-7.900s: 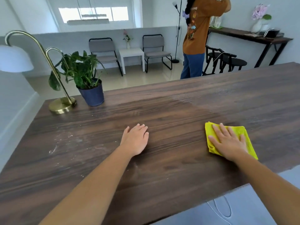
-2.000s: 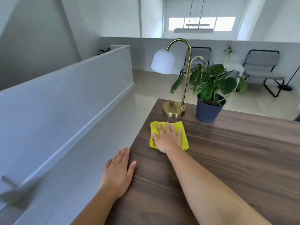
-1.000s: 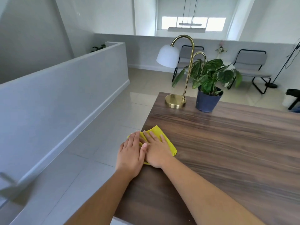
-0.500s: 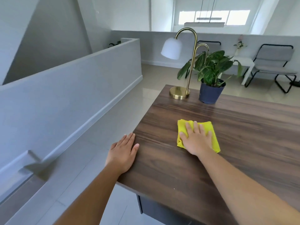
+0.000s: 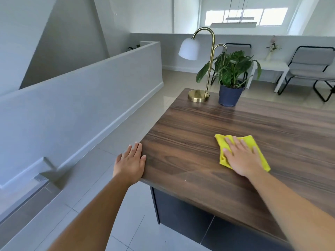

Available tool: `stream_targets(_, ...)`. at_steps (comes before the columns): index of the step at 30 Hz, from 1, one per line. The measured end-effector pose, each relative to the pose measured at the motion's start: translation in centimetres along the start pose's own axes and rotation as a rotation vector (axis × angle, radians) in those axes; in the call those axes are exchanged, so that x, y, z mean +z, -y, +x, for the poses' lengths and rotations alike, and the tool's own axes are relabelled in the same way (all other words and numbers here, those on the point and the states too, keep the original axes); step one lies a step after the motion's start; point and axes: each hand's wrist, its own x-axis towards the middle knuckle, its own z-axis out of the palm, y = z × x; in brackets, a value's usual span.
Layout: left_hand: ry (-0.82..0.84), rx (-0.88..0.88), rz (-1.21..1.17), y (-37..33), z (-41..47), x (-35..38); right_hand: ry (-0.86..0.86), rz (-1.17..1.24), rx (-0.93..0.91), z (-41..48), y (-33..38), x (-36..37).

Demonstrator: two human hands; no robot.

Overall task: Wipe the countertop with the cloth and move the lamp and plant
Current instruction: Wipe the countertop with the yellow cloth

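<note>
The dark wood countertop (image 5: 181, 142) fills the right half of the view. My right hand (image 5: 242, 157) lies flat on a folded yellow cloth (image 5: 251, 143), pressing it onto the wood. At the counter's left edge my left hand (image 5: 131, 163) hangs beside the corner, palm down, fingers together and straight, holding nothing. A brass lamp (image 5: 198, 95) with a white shade stands at the far left corner. A leafy plant in a dark blue pot (image 5: 229, 95) stands just right of the lamp.
A grey half wall (image 5: 81, 98) runs along the left, across a strip of tiled floor. Beyond the counter are grey chairs (image 5: 308, 69) and a small white table (image 5: 272, 67). The counter's left edge drops straight to the floor.
My right hand has slid the cloth to the right and slightly nearer along the counter. My left hand stays by the left edge. The view has pulled back a little.
</note>
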Motion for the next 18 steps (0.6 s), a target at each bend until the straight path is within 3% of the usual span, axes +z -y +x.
stream_targets(3,0.016,0.020,-0.001,-0.1,-0.7,0.3,0.003,0.000,0.080,-1.5,-0.6,-0.1)
stream_targets(5,0.027,0.029,-0.014,-0.1,-1.2,0.3,-0.008,0.005,0.021,-3.0,2.7,0.4)
stream_targets(11,0.048,0.015,-0.012,-0.5,-1.3,-0.4,-0.015,-0.021,-0.591,-9.5,15.7,3.9)
stream_targets(14,0.009,-0.020,-0.039,-0.9,-1.3,-0.3,-0.014,-0.007,-0.631,-9.3,13.2,3.5)
stream_targets(18,-0.095,-0.126,-0.078,-3.5,-0.9,0.0,-0.042,-0.027,-0.497,-10.7,4.5,2.6)
